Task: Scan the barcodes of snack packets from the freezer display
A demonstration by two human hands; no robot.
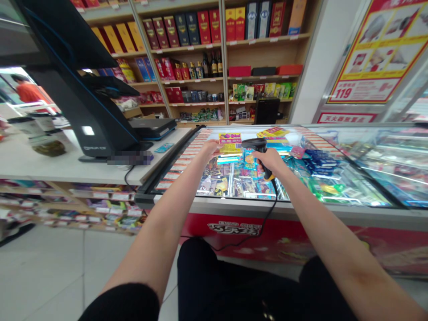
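My left hand (pixel 211 149) grips the left edge of a yellow and pink snack packet (pixel 230 141), its printed face turned up toward me. Just to the right, my right hand (pixel 270 161) is wrapped around the grip of a black barcode scanner (pixel 254 143), whose head points left at the packet. A black cable (pixel 274 200) hangs from the scanner's handle down the front of the freezer. Both hands are above the glass top of the chest freezer (pixel 187 205). Several colourful packets (pixel 249 158) lie under and around them.
On the left, a point-of-sale terminal (pixel 100 111) stands on a white counter (pixel 113 174), with a small blue packet (pixel 164 147) near its edge. Blue packets (pixel 321 162) and yellow packets (pixel 274 132) lie on the freezer's right and far side. Shelves (pixel 190 49) of boxes and bottles stand behind.
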